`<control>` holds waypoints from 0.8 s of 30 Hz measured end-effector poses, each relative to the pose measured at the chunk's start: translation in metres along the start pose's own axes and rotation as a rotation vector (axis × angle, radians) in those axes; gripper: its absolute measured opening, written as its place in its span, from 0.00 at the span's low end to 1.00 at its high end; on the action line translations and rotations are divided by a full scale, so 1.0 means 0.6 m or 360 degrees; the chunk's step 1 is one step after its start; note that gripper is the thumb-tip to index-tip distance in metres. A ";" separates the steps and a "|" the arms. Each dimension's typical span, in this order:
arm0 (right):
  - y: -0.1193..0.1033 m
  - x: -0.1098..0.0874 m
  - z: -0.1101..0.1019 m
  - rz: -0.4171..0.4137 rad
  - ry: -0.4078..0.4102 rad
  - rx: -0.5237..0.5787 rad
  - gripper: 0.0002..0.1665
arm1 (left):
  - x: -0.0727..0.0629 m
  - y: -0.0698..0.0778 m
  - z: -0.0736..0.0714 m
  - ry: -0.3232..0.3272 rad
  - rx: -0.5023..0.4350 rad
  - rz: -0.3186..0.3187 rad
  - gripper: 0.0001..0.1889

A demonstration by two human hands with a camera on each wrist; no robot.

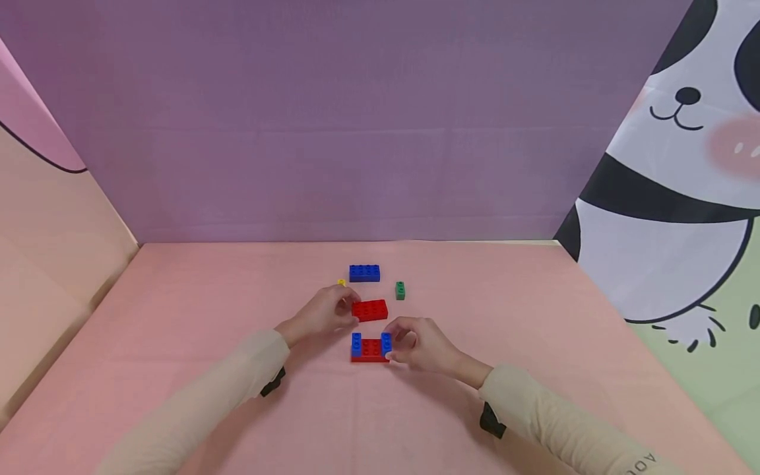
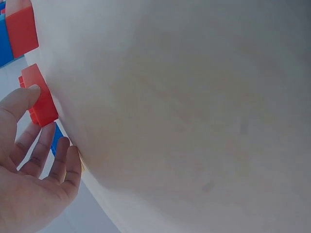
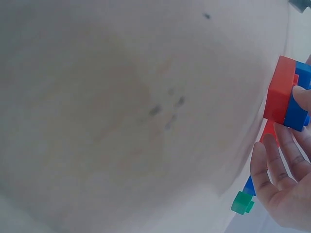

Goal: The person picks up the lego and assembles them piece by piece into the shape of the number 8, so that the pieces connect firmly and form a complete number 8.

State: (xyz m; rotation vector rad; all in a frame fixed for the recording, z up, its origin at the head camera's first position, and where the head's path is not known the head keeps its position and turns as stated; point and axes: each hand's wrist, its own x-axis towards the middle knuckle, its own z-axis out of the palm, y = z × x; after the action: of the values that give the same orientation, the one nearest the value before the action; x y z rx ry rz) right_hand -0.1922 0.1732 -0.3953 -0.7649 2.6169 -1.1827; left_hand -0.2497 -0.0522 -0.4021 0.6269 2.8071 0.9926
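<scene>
My left hand [image 1: 325, 309] pinches the left end of a red building brick [image 1: 371, 310], its thumb on one side and fingers on the other. The left wrist view shows that red brick [image 2: 46, 99] slightly tilted. Nearer to me is another red brick [image 1: 371, 348] with a small blue brick [image 1: 356, 345] standing across its left end. A second small blue brick [image 1: 386, 342] sits across its right end. There my right hand [image 1: 426, 346] grips between thumb and fingers, the thumb against the blue brick [image 3: 294, 114] in the right wrist view.
Beyond the hands, a large blue brick [image 1: 365, 273] lies on the pink tabletop [image 1: 487, 297]. A small green brick [image 1: 400, 290] is to its right. Part of a yellow brick [image 1: 341, 282] shows behind the left hand. A purple backdrop [image 1: 344, 165] rises at the table's far edge.
</scene>
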 end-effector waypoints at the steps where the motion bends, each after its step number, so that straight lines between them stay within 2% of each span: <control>1: 0.000 0.000 0.000 0.0000 0.0000 -0.0002 0.18 | 0.000 0.000 0.000 0.0002 -0.0005 -0.0001 0.18; 13: -0.004 0.000 -0.001 0.0033 -0.0005 0.0037 0.18 | -0.004 -0.001 -0.011 0.0020 -0.0049 0.0012 0.17; 18: -0.001 0.001 0.001 0.0074 -0.0003 0.0045 0.19 | -0.007 0.003 -0.019 0.0028 -0.0065 0.0095 0.16; 24: 0.001 0.001 0.001 0.0061 0.0005 0.0029 0.19 | -0.019 0.011 -0.032 0.0054 -0.0050 0.0186 0.16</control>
State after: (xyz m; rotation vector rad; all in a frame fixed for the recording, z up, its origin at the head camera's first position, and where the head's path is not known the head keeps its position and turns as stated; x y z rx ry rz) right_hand -0.1928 0.1725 -0.3960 -0.7066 2.6073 -1.1965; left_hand -0.2415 -0.0634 -0.3837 0.7855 2.8062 1.0747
